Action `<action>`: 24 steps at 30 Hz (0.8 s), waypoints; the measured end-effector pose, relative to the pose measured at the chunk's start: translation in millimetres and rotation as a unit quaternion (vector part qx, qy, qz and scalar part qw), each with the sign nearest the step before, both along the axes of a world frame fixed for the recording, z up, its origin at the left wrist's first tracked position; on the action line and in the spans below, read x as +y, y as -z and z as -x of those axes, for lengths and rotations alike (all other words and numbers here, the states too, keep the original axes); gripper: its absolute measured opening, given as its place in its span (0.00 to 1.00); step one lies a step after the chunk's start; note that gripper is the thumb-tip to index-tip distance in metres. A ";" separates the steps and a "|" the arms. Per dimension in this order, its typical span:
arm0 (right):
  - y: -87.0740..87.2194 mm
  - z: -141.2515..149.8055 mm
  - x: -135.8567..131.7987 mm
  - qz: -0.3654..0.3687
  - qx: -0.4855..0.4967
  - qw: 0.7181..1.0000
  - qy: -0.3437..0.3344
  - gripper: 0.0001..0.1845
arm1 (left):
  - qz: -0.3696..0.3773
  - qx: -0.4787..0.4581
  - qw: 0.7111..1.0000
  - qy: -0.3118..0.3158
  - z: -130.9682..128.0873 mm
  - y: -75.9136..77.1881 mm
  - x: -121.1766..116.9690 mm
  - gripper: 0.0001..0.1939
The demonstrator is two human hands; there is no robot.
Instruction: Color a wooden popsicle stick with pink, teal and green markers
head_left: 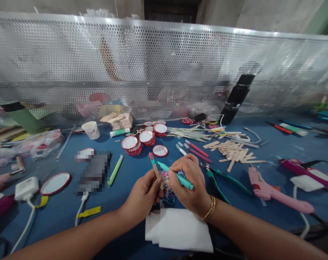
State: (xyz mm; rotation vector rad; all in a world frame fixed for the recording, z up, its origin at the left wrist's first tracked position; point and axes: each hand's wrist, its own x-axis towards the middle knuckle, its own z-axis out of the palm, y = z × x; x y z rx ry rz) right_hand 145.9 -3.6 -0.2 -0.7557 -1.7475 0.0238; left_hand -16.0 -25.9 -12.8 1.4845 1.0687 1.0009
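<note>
Flat pale wooden craft stick (pixel 156 171): tilted in front of the person, above the blue tabletop (pixel 137 166), its upper end coloured red with green below.
Left hand (pixel 142 193): thumb and fingers pinch the stick's lower part.
Right hand (pixel 191 182): fingers close around a slim teal marker (pixel 164 167) like a pen; its narrow end points at the stick's coloured part, but whether they touch I cannot tell.
Stick handling: probably very light, stiff but thin enough to snap if bent; best held by the bare lower part, as the coloured end may smear.
Marker handling: likely light, rigid and rather smooth; best gripped on the barrel, near the narrow end.
Tangled multicoloured strands (pixel 168 193): between the hands, just beyond the folded white sheets (pixel 182 231).
Loose pale wooden sticks (pixel 236 153): piled right of the hands, beyond the teal-handled pliers (pixel 231 178).
</note>
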 end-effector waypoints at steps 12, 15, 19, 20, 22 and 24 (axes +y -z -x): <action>-0.5 4.6 -4.5 -0.010 -0.015 1.000 -0.025 0.07 | -0.015 -0.006 1.000 0.001 0.3 1.9 -0.2 0.16; -0.8 3.7 -2.8 -0.011 -0.015 1.000 -0.019 0.07 | -0.011 -0.008 1.000 -0.003 0.3 2.1 -0.3 0.16; -2.1 1.6 -0.2 -0.007 -0.010 1.000 0.006 0.07 | 0.008 -0.005 1.000 -0.003 -0.2 -0.2 0.1 0.16; -2.3 1.3 -0.1 -0.006 -0.008 1.000 0.008 0.07 | 0.012 -0.003 1.000 -0.003 -0.3 -0.9 0.1 0.16; -2.6 1.3 -0.6 -0.007 -0.001 1.000 0.004 0.07 | 0.012 0.001 1.000 -0.002 -0.5 -1.9 -0.2 0.16; -2.5 1.8 -2.1 -0.013 -0.001 1.000 -0.006 0.07 | 0.005 0.000 1.000 0.000 -0.5 -2.2 -0.5 0.16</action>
